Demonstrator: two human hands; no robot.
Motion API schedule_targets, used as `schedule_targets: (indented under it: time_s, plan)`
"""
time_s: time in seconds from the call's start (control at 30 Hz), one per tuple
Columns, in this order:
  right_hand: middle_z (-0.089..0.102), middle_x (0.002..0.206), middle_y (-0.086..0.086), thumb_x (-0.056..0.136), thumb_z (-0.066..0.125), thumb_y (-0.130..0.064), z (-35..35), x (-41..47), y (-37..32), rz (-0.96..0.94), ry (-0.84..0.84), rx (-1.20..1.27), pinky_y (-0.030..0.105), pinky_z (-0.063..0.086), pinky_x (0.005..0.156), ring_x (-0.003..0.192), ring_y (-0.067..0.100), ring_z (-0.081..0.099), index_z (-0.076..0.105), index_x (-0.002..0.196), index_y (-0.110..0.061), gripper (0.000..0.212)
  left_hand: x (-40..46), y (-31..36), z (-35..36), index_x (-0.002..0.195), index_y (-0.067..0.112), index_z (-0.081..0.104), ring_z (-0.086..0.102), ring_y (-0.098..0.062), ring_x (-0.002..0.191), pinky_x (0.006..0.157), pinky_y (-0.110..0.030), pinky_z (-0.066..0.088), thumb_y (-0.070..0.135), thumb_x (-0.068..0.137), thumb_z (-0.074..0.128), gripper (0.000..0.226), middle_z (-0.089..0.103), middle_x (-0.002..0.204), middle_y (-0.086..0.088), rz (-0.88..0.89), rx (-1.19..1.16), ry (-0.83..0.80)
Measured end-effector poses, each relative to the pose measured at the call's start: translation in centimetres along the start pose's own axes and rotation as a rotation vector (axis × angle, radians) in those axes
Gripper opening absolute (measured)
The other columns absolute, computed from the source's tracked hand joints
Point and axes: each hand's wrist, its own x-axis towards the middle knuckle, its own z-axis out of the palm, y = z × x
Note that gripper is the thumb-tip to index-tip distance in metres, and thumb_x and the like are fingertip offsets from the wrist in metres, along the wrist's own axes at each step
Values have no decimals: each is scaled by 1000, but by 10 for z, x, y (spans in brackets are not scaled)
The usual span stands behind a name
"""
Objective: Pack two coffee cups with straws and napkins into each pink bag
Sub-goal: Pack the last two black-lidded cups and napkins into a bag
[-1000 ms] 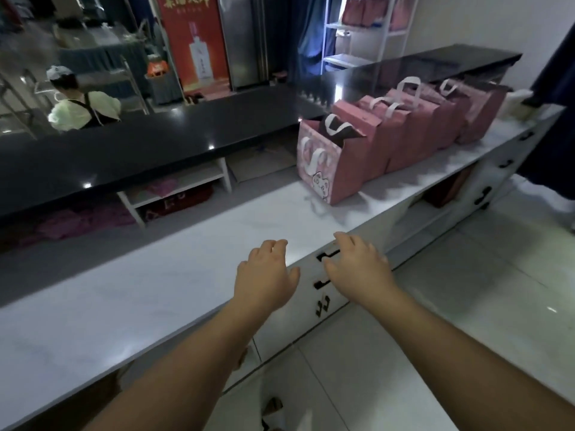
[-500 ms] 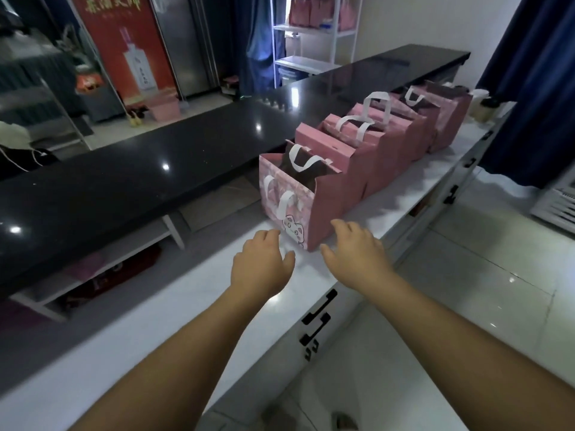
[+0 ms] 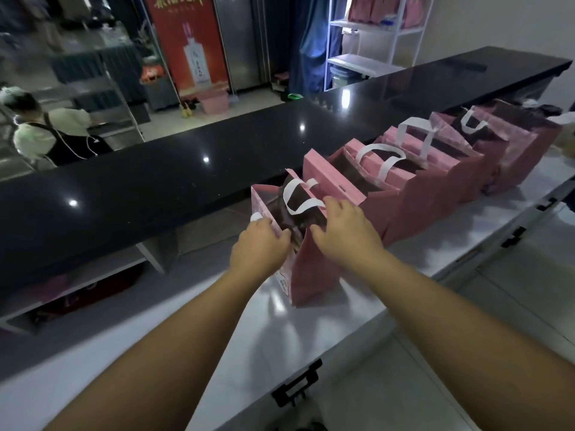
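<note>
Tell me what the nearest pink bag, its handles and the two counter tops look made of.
Nearest pink bag: matte paper or card, judging by crisp folds. Handles: flat white tape, paper or fabric unclear. White worktop: glossy stone or laminate, soft reflections. Black counter: polished stone look, sharp light glints.

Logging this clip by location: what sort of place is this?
Likely a café or drinks shop, behind the service side: a long black counter, a row of pink bags on the white worktop, and a shelf.
</note>
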Motion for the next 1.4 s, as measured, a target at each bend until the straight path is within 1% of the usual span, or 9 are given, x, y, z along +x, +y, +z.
schedule_targets:
  time_s: [0.2, 0.37, 0.47, 0.57, 0.67, 0.87, 0.9, 1.07, 1.4]
  plan:
    - [54, 133, 13, 90, 67, -33, 3, 53, -3, -74, -97, -44, 46, 49, 94, 121, 35, 52, 37, 147, -12, 67, 31, 5, 13, 120, 16, 53, 68, -29, 86, 78, -45, 62, 54, 93, 50, 46, 67, 99, -5, -191, 16, -30]
    - [54, 130, 16, 87, 67, -7, 13, 83, -13, -63, -160, -90, 44, 52, 74, 103, 39, 65, 36, 141, -10, 62, 49, 0, 12, 103, 20, 63, 68, -22, 72, 70, -38, 63, 41, 88, 49, 30, 68, 85, -2, -254, 0, -33]
    - [55, 130, 16, 88, 64, 0, 18, 95, -14, -22, -194, -153, 45, 51, 70, 96, 39, 68, 33, 148, -10, 69, 53, -4, 11, 92, 20, 65, 65, -19, 65, 54, -28, 50, 37, 90, 52, 21, 67, 76, -2, -281, -6, -43]
    - [59, 116, 15, 87, 65, -3, 20, 103, -11, -5, -177, -143, 42, 47, 62, 90, 38, 67, 50, 133, -11, 49, 53, -9, 12, 87, 20, 67, 64, -21, 63, 53, -26, 46, 32, 94, 52, 20, 65, 72, -1, -307, -21, -38]
    - [60, 105, 13, 87, 67, -5, 21, 108, -10, 28, -174, -139, 40, 43, 57, 81, 34, 62, 53, 126, -11, 42, 47, -17, 11, 89, 18, 71, 67, -24, 67, 59, -31, 57, 28, 99, 49, 26, 68, 77, -4, -355, -51, -34]
    - [61, 113, 19, 93, 58, -11, 21, 105, -18, -19, -250, -97, 41, 55, 69, 81, 35, 63, 53, 106, -11, 14, 16, -47, -3, 86, 15, 70, 58, -23, 63, 51, -26, 33, 22, 96, 46, 26, 66, 76, -5, -435, -78, 42]
    - [61, 113, 19, 94, 57, -15, 22, 104, -23, -29, -275, -88, 40, 56, 72, 82, 34, 63, 56, 106, -11, 13, 8, -54, -8, 83, 15, 69, 56, -22, 62, 50, -26, 32, 22, 95, 46, 27, 65, 74, -5, -449, -79, 62]
    - [63, 78, 5, 91, 61, -18, 29, 79, -69, -211, -414, 23, 25, 32, 48, 63, 19, 57, 68, 96, -12, 12, -41, -94, -32, 70, 19, 62, 54, -20, 58, 50, -26, 32, 26, 98, 47, 32, 63, 66, -2, -539, -125, 176]
    - [64, 69, 4, 85, 59, -17, 72, -38, -225, -466, -433, 124, 29, 46, 47, 60, 24, 63, 68, 77, -18, 11, -198, -215, -97, 58, 21, 50, 48, -16, 50, 47, -23, 27, 32, 98, 48, 41, 55, 56, 4, -754, -169, 384]
